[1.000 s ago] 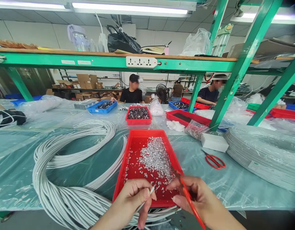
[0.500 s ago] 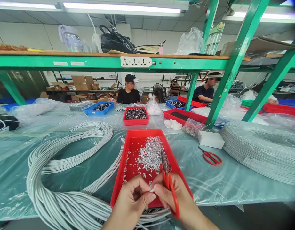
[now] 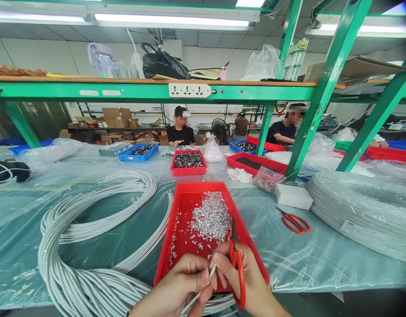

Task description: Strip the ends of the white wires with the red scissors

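My left hand [image 3: 181, 286] is closed on the end of a thin grey cable [image 3: 203, 286], pinched between thumb and fingers. My right hand [image 3: 244, 286] grips red-handled scissors [image 3: 236, 264], blades pointing up and away, while its thumb and forefinger touch the cable tip. Both hands hover over the near edge of a red tray [image 3: 186, 202] that holds a heap of small silvery cut scraps [image 3: 211, 215]. The cable leads down to a big coil of grey cables [image 3: 90, 246] on my left.
A second pair of red scissors [image 3: 295, 221] lies right of the tray beside a white box [image 3: 293, 196]. Another grey cable coil [image 3: 361, 207] sits at right. Red and blue trays of dark parts stand farther back. Other people sit across the table behind green shelf posts.
My right hand swung the scissors from slanting down-right to upright and came in to meet the left hand at the cable tip. The cable end now sticks up between both hands.
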Demonstrator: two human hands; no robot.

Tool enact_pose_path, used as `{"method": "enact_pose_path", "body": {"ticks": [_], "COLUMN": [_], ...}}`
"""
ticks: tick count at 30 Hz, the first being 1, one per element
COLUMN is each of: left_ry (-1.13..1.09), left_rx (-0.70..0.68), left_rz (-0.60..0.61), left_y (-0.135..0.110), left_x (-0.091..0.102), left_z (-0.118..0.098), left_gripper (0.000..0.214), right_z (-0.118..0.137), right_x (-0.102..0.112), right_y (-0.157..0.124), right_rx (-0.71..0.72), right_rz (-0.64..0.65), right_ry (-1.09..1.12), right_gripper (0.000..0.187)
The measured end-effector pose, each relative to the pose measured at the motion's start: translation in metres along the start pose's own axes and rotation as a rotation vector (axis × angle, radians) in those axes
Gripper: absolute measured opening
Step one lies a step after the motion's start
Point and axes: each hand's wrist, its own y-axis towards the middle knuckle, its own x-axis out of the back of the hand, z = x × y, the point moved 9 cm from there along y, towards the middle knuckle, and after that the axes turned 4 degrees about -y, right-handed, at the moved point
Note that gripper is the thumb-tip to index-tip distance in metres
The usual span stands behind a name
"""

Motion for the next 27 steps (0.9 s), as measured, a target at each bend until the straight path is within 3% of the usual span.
{"method": "enact_pose_path", "body": {"ticks": [3,8,13,15,17,19,23,27], "left_ry": [0.082,0.229,0.428,0.394,0.283,0.204,0.212,0.269], "left_rx": [-0.094,-0.218,-0.383,-0.370,-0.280,-0.218,-0.245,-0.276], "left_rz": [-0.042,-0.186,-0.391,-0.350,-0.228,-0.160,-0.239,-0.302], "left_y": [-0.002,-0.004,-0.010,-0.008,-0.002,0.000,-0.002,-0.003], "left_x": [0.001,0.005,0.012,0.009,0.003,0.000,0.007,0.008], "left_z": [-0.009,-0.022,-0.035,-0.034,-0.025,-0.020,-0.021,-0.022], "left_gripper": [0.039,0.039,0.038,0.039,0.041,0.043,0.043,0.042], "right_z": [0.009,0.005,-0.002,-0.010,-0.017,-0.016,-0.006,-0.003], "right_x": [0.006,0.013,0.018,0.015,0.013,0.014,0.020,0.025], "right_y": [0.001,-0.001,-0.006,-0.006,-0.005,-0.003,-0.001,-0.007], "right_rx": [0.050,-0.005,-0.037,-0.092,-0.124,-0.091,0.020,0.002], "right_rz": [-0.019,-0.020,-0.118,-0.111,-0.099,-0.079,-0.105,-0.179], "right_ry": [-0.037,-0.046,-0.021,0.093,0.189,0.150,-0.071,-0.095], "right_gripper": [0.036,0.026,0.025,0.028,0.029,0.027,0.018,0.021]}}
